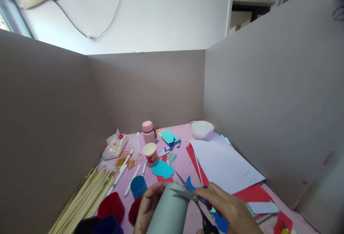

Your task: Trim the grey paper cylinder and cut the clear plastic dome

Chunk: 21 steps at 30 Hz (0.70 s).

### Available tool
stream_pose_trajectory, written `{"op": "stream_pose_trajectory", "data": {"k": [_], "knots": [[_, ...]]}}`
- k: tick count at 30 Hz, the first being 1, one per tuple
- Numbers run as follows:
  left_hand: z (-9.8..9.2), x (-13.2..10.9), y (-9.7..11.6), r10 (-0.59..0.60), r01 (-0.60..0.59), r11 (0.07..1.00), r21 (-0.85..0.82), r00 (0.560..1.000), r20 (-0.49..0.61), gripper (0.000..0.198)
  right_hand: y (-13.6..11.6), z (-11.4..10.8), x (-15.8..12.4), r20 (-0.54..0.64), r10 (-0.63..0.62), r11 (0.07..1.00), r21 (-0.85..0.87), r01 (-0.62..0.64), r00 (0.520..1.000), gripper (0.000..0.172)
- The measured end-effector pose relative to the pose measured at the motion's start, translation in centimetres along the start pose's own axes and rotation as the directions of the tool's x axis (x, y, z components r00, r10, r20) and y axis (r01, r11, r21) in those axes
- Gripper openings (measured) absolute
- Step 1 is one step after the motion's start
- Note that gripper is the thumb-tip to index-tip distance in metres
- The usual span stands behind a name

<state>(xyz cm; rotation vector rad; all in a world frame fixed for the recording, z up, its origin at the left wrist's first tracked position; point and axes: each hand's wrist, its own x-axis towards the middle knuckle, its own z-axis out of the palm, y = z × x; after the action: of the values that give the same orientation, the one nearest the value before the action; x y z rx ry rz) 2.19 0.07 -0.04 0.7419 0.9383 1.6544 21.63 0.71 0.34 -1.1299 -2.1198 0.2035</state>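
My left hand (147, 207) is closed round a rolled tube of grey-green paper (168, 210) at the bottom centre of the head view. My right hand (230, 210) grips a pair of scissors (191, 196) whose blades are parted at the tube's upper edge. A blue paper scrap (190, 183) lies just behind the blades. A turquoise paper cutout (162, 169) rests on the pink table (182, 148) beyond the tube.
A lavender sheet (224, 162) tops a stack of red paper on the right. A white bowl (201, 128), pink bottle (148, 132), paper cup (150, 152), blue cup (138, 186), red cups (111, 207), white pens, rubber bands and wooden sticks (86, 198) fill the left side. Grey partitions enclose the table.
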Motion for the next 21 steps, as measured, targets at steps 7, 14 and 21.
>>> {"op": "stream_pose_trajectory", "data": {"k": [7, 14, 21], "knots": [[-0.7, 0.1, -0.4, -0.027, 0.027, 0.999, -0.018, 0.999, 0.046, 0.034, 0.3, -0.2, -0.1, 0.050, -0.010, 1.000, -0.006, 0.011, 0.999, 0.045], [-1.1, 0.4, -0.4, -0.052, 0.055, 0.998, -0.030, 0.994, 0.095, 0.032, 1.2, -1.0, 0.1, 0.106, -0.098, 0.990, 0.112, 0.086, 0.990, 0.043], [-1.1, 0.3, -0.4, -0.051, 0.053, 0.998, -0.024, 0.994, 0.095, 0.039, 0.7, -1.3, 0.0, 0.080, -0.094, 0.990, 0.112, 0.084, 0.992, 0.039]]}}
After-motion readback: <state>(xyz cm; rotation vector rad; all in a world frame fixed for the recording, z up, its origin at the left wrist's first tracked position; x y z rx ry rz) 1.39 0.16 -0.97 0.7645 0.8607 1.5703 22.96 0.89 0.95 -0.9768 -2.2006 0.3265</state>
